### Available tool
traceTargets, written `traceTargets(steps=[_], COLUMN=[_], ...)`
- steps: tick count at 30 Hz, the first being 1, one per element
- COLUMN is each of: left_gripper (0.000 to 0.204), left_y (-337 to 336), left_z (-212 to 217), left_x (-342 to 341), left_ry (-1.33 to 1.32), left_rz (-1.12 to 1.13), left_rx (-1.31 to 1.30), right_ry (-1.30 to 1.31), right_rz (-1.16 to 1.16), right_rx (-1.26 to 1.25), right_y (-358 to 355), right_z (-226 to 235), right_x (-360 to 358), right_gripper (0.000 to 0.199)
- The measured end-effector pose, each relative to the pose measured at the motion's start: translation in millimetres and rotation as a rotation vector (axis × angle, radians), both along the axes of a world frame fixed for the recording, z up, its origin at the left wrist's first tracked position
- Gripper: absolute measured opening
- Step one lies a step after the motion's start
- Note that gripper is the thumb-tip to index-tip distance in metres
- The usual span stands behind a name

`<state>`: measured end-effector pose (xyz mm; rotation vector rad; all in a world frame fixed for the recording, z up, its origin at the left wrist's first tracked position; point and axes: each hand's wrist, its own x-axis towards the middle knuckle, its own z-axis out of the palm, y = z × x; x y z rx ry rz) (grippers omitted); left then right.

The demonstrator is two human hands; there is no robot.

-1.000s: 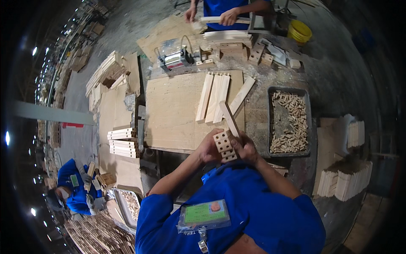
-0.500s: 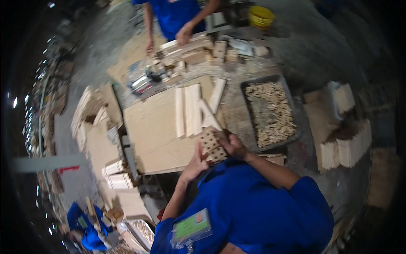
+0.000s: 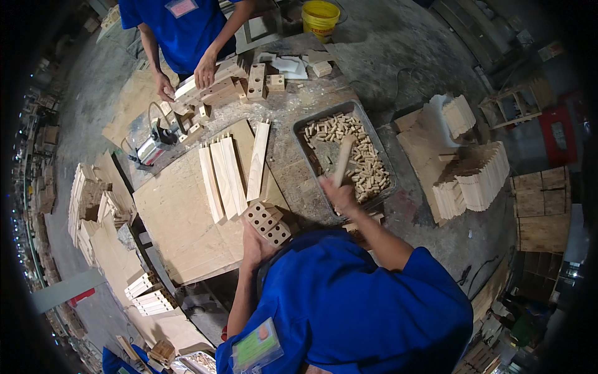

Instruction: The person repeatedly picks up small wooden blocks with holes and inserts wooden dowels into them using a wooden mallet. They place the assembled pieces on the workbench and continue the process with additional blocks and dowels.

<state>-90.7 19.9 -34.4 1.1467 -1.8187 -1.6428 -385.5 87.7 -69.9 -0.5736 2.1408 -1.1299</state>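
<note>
My left hand (image 3: 256,244) is wrapped round the side of some pale wooden blocks (image 3: 268,223) with rows of dark drilled holes, close to my body at the board's front edge. Above the near side of a grey tray (image 3: 387,163), my right hand (image 3: 339,197) grips a pale wooden stick (image 3: 344,159), which points away from me and is slightly blurred. Loose wooden dowels (image 3: 370,174) fill much of that tray. Several wooden slats (image 3: 227,171) lie just beyond the blocks on a flat tan board (image 3: 175,215); small dowels stick out of their far ends.
Across the table a co-worker's hands (image 3: 205,70) handle wooden strips. A clamp-like metal tool (image 3: 161,138) and drilled blocks (image 3: 256,81) lie nearby. Stacked slats (image 3: 476,185) stand at the right, more wooden parts (image 3: 149,298) at the left. A yellow bucket (image 3: 320,19) stands beyond.
My right hand has left the drilled blocks and moved right, over the dowel tray, with the wooden stick in it. My left hand still holds the blocks. The view has shifted.
</note>
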Motion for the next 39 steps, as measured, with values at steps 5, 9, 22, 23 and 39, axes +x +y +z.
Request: traceTargets(steps=[5,9,22,23,39], left_gripper=[0.094,0.096,0.102,0.102,0.101], left_y=[-1.4,-9.4,-9.7,-9.1,-7.6], left_z=[11.3,13.9,22.8,26.7,25.9], left_x=[-17.6,-27.6,-35.2,-34.8,-32.0], left_ry=[0.076,0.007,-0.109,-0.145,-0.12], left_rz=[0.054,-0.017,-0.028,-0.036,-0.038], left_rx=[0.06,-0.054,-0.175,-0.21,-0.263], right_ry=[0.173,0.687,-0.152,-0.223,-1.153], right_rz=[-0.252,-0.141,-0.152,-0.145,-0.118], right_rx=[0.382,0.561,0.192,0.165,-0.474], right_y=[27.1,56.3,34.5,32.0,31.2], right_z=[-9.9,-33.4,-50.8,-45.1,-14.5], right_x=[-121.3,-161.3,-111.9,-108.7,-93.3], right_gripper=[0.057,0.048,0.025,0.024,0.019])
